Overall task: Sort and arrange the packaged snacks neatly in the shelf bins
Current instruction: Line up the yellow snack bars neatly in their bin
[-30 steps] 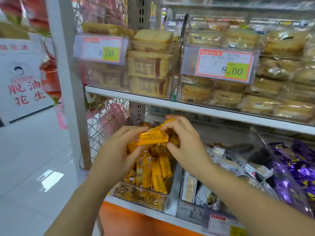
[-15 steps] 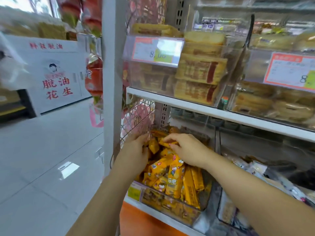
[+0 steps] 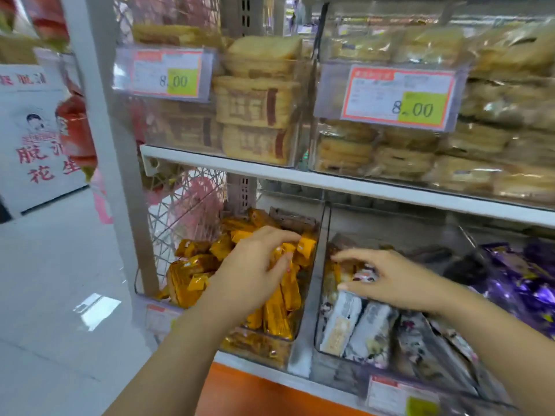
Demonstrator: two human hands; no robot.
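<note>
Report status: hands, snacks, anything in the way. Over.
Left hand on yellow packets, grip unclear. Right hand spread over white packets. Bin divider between them.

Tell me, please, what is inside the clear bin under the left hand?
Yellow-orange wrapped snack bars fill the clear bin, some standing at the front, others heaped behind. The left hand covers the pile's middle.
</note>
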